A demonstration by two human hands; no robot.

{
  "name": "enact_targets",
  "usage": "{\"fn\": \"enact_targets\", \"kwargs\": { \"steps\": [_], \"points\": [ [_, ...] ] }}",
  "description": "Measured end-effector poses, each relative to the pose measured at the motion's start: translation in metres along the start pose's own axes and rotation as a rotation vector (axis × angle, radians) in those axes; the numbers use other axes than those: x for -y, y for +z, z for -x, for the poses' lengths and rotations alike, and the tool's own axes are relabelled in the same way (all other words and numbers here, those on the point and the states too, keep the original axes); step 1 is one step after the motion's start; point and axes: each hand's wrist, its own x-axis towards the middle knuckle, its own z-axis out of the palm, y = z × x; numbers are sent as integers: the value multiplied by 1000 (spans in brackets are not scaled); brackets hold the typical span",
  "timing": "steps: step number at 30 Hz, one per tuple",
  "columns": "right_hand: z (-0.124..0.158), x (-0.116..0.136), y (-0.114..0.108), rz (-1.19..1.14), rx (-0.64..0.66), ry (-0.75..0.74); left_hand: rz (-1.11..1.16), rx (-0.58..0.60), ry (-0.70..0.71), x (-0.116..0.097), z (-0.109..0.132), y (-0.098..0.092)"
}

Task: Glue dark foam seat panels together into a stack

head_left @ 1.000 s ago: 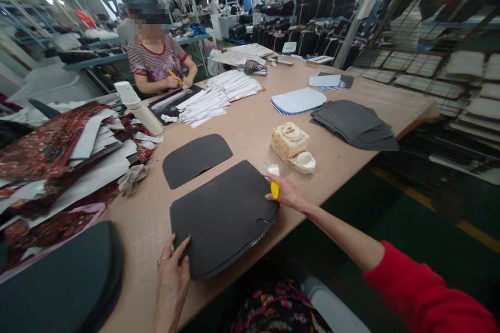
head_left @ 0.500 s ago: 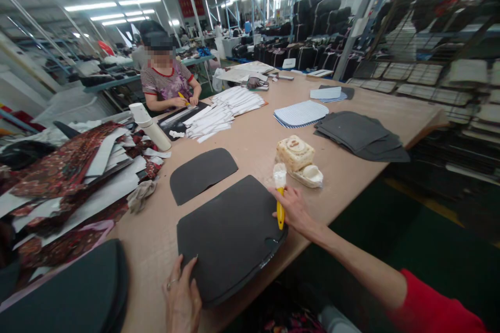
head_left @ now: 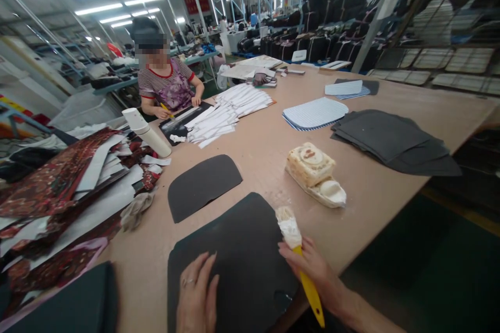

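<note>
My right hand (head_left: 312,265) is closed around a paintbrush (head_left: 308,291) with a yellow handle and white-coated bristles pointing away from me. It is at the right edge of a large dark grey panel (head_left: 242,239) with rounded corners. A wet, shiny streak shows near that panel's lower right edge. My left hand (head_left: 198,291), a ring on one finger, lies flat on the left part of the same panel. A smaller dark panel (head_left: 205,184) lies just beyond. To the right of it is a glue-crusted block container (head_left: 312,164) with a white, wet-looking scoop at its front.
Dark sheets (head_left: 390,138) and striped blue-white pieces (head_left: 316,113) lie on the right. White strips (head_left: 234,109) are piled before a co-worker (head_left: 167,80) holding a yellow brush. Patterned fabric (head_left: 58,177), a cream bottle (head_left: 148,132) and a grey glove (head_left: 136,210) lie left.
My left hand has moved up and inward, onto the large panel. My right hand has turned the brush, its handle now slanting toward me. The camera view has shifted closer.
</note>
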Motion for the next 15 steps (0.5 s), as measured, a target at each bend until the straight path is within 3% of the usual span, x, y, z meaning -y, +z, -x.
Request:
{"fn": "enact_targets", "kwargs": {
  "steps": [3,6,10,15],
  "points": [
    [7,-7,5,24,-97,43,150,100,29,-53,-68,26],
    [12,-14,6,38,-145,72,206,174,61,-79,-116,55],
    [12,-27,8,67,-192,21,189,278,34,-84,-144,77],
    [12,-34,17,107,-276,-21,261,408,-118,-77,-157,82]
  ]
}}
